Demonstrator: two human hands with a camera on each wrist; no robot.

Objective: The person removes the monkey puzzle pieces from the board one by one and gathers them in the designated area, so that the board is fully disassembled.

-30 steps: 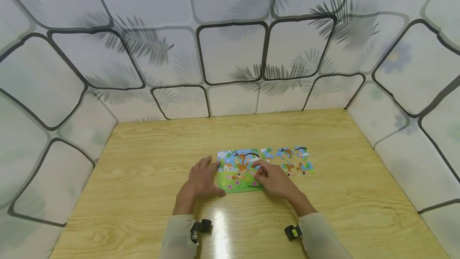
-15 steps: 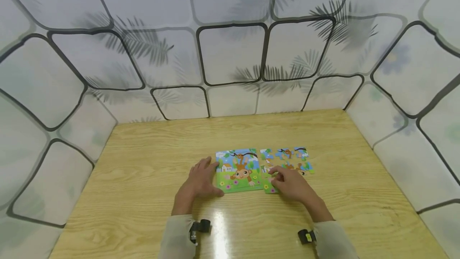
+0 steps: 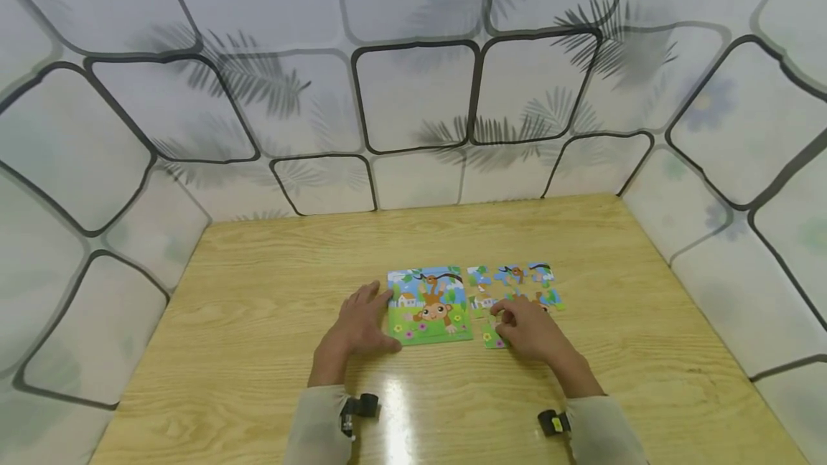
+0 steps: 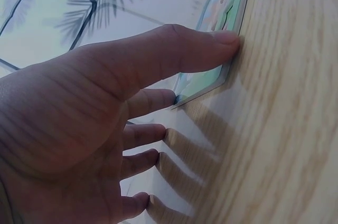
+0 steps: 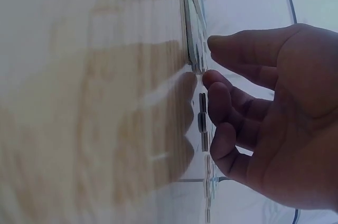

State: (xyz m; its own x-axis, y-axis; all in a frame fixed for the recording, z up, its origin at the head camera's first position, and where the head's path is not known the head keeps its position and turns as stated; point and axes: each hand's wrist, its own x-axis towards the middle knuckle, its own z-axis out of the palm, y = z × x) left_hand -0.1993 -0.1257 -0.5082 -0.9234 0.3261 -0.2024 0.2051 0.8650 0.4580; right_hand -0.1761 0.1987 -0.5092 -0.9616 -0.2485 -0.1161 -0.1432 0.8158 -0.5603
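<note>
A monkey-picture puzzle board [image 3: 431,306], its picture looking complete, lies flat near the middle. My left hand [image 3: 362,321] spreads at its left side, thumb on the front left corner and forefinger at the edge. In the left wrist view the thumb [image 4: 206,49] presses the board's corner. Right of the board, my right hand [image 3: 531,329] has curled fingers and thumb at the top of a green flowered puzzle piece [image 3: 489,338], which it partly covers. The right wrist view shows that piece [image 5: 186,28] low at the wood, beside the thumb and forefinger tips.
Several loose puzzle pieces [image 3: 513,275] with monkey and sky parts lie in rows behind my right hand. A house piece [image 3: 481,302] sits just beyond the green piece. The wood-grain table [image 3: 271,307] meets patterned walls [image 3: 420,178] on three sides.
My right hand has brought the green piece from over the board to its right, then slightly farther right. The board shifted a little left at first. The left hand has stayed nearly still.
</note>
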